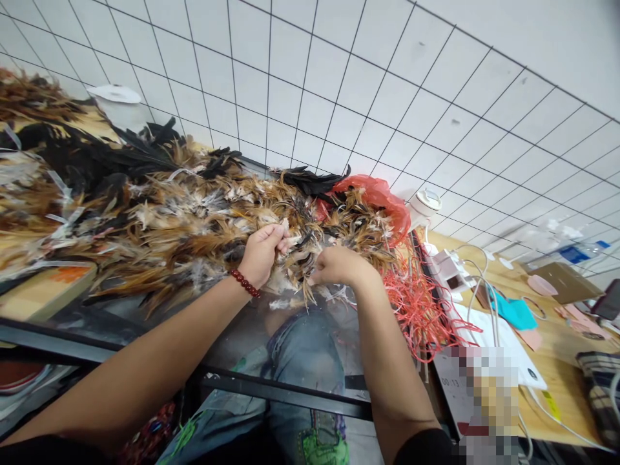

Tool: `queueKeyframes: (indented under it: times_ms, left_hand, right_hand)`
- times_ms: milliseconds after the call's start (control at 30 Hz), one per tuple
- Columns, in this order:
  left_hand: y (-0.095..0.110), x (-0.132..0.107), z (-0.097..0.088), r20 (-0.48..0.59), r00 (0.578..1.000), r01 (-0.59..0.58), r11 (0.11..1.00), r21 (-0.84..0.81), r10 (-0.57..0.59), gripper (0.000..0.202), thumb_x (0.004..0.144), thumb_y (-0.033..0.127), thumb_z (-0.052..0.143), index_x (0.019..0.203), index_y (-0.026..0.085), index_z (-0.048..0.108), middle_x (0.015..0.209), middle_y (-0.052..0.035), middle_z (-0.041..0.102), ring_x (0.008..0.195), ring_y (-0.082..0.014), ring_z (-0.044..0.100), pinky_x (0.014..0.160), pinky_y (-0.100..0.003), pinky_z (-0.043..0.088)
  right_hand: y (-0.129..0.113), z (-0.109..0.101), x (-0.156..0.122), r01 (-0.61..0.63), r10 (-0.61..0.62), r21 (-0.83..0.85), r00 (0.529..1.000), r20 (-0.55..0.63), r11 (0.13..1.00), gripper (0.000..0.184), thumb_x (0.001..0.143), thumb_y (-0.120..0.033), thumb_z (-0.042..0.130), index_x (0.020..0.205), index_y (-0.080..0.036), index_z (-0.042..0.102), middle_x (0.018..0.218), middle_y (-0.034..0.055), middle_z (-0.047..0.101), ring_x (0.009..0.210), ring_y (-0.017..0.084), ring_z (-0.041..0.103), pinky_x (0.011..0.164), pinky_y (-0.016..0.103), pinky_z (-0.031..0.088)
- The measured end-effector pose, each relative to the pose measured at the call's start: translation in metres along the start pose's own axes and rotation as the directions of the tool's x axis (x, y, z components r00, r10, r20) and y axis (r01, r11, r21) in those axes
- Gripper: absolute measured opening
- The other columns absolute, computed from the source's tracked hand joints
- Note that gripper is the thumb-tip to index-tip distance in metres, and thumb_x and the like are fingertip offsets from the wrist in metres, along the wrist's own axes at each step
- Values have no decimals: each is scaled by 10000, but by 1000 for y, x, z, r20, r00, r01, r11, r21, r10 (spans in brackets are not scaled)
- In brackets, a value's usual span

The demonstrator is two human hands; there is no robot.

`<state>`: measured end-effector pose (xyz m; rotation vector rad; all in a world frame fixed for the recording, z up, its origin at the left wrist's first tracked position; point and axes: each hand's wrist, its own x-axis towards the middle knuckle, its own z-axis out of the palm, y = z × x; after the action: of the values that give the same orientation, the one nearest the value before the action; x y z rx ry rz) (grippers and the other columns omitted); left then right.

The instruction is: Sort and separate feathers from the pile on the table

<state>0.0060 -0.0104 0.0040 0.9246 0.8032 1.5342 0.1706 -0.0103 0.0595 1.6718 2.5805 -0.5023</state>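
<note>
Brown and tan feathers (194, 226) lay heaped across the glass tabletop (145, 323) in front of me, darker black ones (121, 152) piled behind them toward the white tiled wall (339, 77). My left hand (261, 252), a red bead bracelet (245, 283) at the wrist, was curled closed on a small tuft at the front edge of the heap, fingers pinched around the quills. My right hand (339, 266) sat just beside it, knuckles up and fingers folded under into the same clump; it looked closed on feathers too, though the fingertips were hidden from me and I could not be sure how much it held. A red plastic bag (378, 197) lay against the far right of the pile, and a tangle of red rubber bands (421, 310) spilled down the right edge of the glass, close to my right forearm. Beyond that stood a wooden desk (557, 381) with a white device (448, 271), white cables (489, 303) and papers. As I judged it, the risk was in the looseness of everything: a pull on the tuft could drag neighbouring feathers off the front edge onto my lap, since they interlocked and lay right at the lip. A hard pinch could bend or split the thin quills, and my right arm, swinging out, could catch the bands and scatter them.
</note>
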Motion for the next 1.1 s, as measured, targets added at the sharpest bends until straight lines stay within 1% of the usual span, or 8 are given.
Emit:
queueKeyframes:
  times_ms: [100, 267, 333, 467, 667, 800, 967, 1100]
  left_hand:
    - [0, 1, 1, -15, 1000, -21, 1000, -3, 21, 262, 793, 354, 680, 635, 163, 595, 484, 48, 404, 460, -78, 415, 535, -231, 429]
    - [-4, 3, -1, -39, 998, -57, 998, -10, 57, 258, 822, 318, 657, 631, 157, 593, 472, 46, 410, 450, -75, 412, 516, -220, 408]
    - [-4, 4, -1, -49, 996, -73, 997, -13, 72, 254, 834, 306, 645, 635, 155, 593, 472, 47, 413, 452, -74, 416, 522, -219, 410]
    - [-2, 3, -1, -74, 994, -81, 997, 0, 81, 243, 851, 274, 618, 642, 154, 593, 468, 46, 425, 453, -80, 432, 549, -226, 431]
    - [-3, 2, -1, -92, 991, -91, 996, 20, 93, 221, 854, 235, 591, 648, 155, 595, 464, 48, 431, 450, -82, 431, 576, -227, 440]
    - [-5, 4, -2, -77, 993, -84, 996, 23, 85, 217, 854, 239, 586, 654, 157, 601, 462, 47, 434, 454, -84, 431, 582, -226, 435]
    - [-2, 2, -1, -36, 998, -50, 998, 30, 51, 215, 838, 263, 612, 651, 156, 612, 480, 34, 470, 482, -90, 459, 581, -218, 425]
    - [-2, -2, 3, -8, 1000, 24, 999, 42, -24, 198, 791, 277, 674, 653, 138, 644, 616, -15, 611, 593, -108, 556, 637, -223, 460]
  right_hand:
    - [-17, 13, 4, -2, 7, -113, 999, 43, 994, 188, 544, -403, 814, 643, -271, 723, 582, 11, 644, 641, 178, 617, 572, 248, 407]
    - [-31, 22, 11, 96, -81, -146, 991, 107, 985, 103, 638, -194, 686, 722, -214, 743, 736, 57, 723, 681, 175, 635, 587, 241, 405]
    - [-24, 17, 13, 135, -134, -32, 990, 50, 990, 108, 692, -199, 639, 729, -206, 740, 744, 34, 724, 689, 154, 630, 610, 225, 408]
    - [1, 2, 11, 15, 19, 168, 980, -198, 986, 169, 797, -221, 579, 843, -193, 739, 769, 14, 723, 722, 125, 633, 673, 207, 426]
    - [9, -3, 4, -131, 139, -82, 985, 101, 988, 155, 650, -178, 734, 803, -199, 754, 851, 51, 738, 799, 179, 653, 687, 237, 443]
    - [0, 6, 7, -147, 178, -223, 976, 123, 964, 129, 679, -136, 658, 779, -162, 737, 865, 107, 729, 806, 216, 655, 665, 272, 436]
    - [18, 0, 8, 99, -102, 171, 995, 8, 980, 170, 743, -60, 548, 745, -160, 685, 752, 23, 697, 703, 118, 597, 665, 219, 414]
    - [26, -6, 7, 101, -13, 542, 986, -165, 835, 92, 788, -104, 552, 736, -149, 613, 707, 15, 676, 616, 92, 583, 627, 213, 437]
